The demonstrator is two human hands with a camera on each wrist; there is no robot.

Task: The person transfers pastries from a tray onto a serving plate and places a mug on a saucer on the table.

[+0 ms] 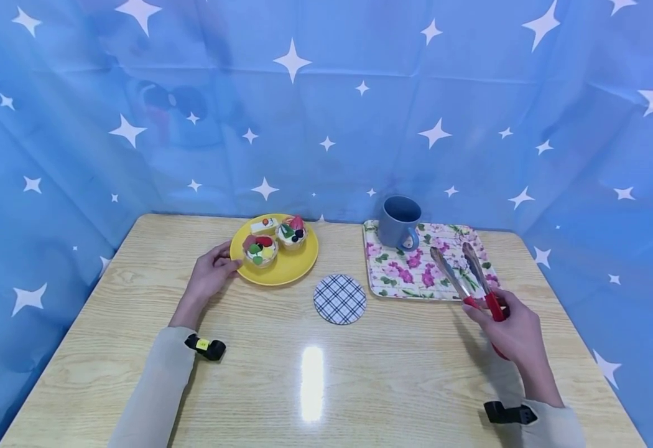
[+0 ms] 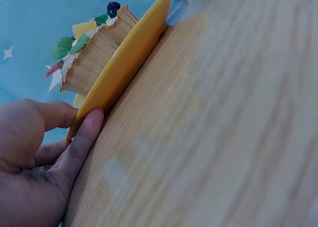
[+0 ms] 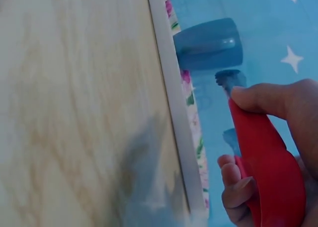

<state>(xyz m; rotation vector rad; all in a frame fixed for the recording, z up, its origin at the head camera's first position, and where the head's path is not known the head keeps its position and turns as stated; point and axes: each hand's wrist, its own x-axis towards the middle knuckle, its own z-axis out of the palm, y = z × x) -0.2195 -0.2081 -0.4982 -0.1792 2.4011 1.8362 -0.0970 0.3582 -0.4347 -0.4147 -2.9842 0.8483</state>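
At the back left, a yellow plate carries two fruit-topped tarts, the nearer tart and the farther tart, plus a small white cake slice. My left hand pinches the plate's left rim; in the left wrist view the thumb and fingers lie on opposite faces of the rim. My right hand grips metal tongs with red handles. The tongs' two tips stand apart over the floral tray. Behind them, a grey-blue mug stands on the tray's left part.
A round checked coaster lies on the wooden table between plate and tray. A blue curtain with white stars hangs along the table's back edge and both sides.
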